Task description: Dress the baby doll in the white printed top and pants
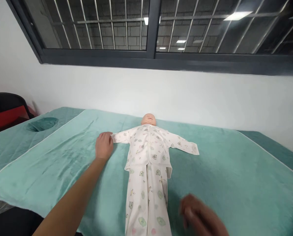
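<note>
A baby doll [148, 119] lies on its back, head toward the wall, with its arms spread. It wears a white long-sleeved top [148, 146] and white trousers [146, 200], both printed with small animals and green shapes. My left hand [104, 145] is closed at the cuff of the sleeve [120, 136] on the left; the fingertips are partly hidden. My right hand [202, 214] is smeared by motion, to the right of the trouser legs and apart from them. Its fingers look bent, but their grip is unclear. The other sleeve [185, 146] lies stretched out to the right.
A green plush cover [235, 170] lies under the doll, over a padded bed [4, 147] with a round hole [43, 124] at the left. A black and red chair [6, 113] stands at far left. Behind are a white wall [198, 98] and a dark-framed window [152, 60].
</note>
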### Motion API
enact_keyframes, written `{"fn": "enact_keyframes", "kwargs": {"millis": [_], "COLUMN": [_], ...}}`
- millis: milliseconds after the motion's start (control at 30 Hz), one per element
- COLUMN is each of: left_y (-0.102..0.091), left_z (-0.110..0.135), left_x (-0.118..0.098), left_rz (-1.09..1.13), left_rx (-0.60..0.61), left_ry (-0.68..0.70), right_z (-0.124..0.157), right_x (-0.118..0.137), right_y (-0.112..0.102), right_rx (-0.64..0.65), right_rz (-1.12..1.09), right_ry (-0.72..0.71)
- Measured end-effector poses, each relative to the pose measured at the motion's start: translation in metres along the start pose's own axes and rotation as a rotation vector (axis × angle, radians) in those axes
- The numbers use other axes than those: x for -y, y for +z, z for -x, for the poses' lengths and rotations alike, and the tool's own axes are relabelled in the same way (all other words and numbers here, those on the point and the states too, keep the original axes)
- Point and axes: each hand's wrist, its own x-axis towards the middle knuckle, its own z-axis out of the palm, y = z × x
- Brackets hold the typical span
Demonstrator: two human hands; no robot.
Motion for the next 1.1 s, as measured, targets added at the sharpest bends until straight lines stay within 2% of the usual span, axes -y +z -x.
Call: {"fn": "enact_keyframes", "kwargs": {"millis": [67, 133, 233, 300, 433, 600, 800, 967, 1033, 1100], "left_y": [-0.009, -0.017, -0.027, -0.030, -0.032, -0.020, 0.006, 0.014, 0.012, 0.006], "left_z": [0.010, 0.022, 0.040, 0.049, 0.057, 0.047, 0.037, 0.050, 0.057, 0.063], "left_x": [-0.013, -0.030, -0.059, -0.077, -0.105, -0.132, -0.154, -0.150, -0.147, -0.140], "left_rz": [0.071, 0.202, 0.480, 0.681, 0.909, 1.039, 1.072, 0.961, 0.934, 0.907], "left_rx": [0.036, 0.168, 0.438, 0.547, 0.600, 0.537, 0.505, 0.421, 0.362, 0.325], "left_ry": [-0.032, -0.086, -0.122, -0.126, -0.158, -0.197, -0.256, -0.344, -0.333, -0.338], "right_z": [-0.039, -0.086, -0.141, -0.158, -0.154, -0.143, -0.144, -0.146, -0.148, -0.150], "right_x": [0.007, 0.003, -0.017, -0.029, -0.039, -0.037, -0.033, -0.041, -0.047, -0.053], "right_y": [-0.012, -0.016, -0.003, 0.011, 0.027, 0.017, 0.009, 0.005, 0.000, -0.009], "right_rx": [-0.165, -0.228, -0.231, -0.268, -0.287, -0.208, -0.170, -0.223, -0.264, -0.299], "right_rz": [0.078, 0.169, 0.043, -0.028, -0.181, -0.509, -0.759, -0.677, -0.538, -0.301], "right_ry": [0.126, 0.206, 0.296, 0.314, 0.251, 0.134, 0.134, 0.206, 0.265, 0.283]}}
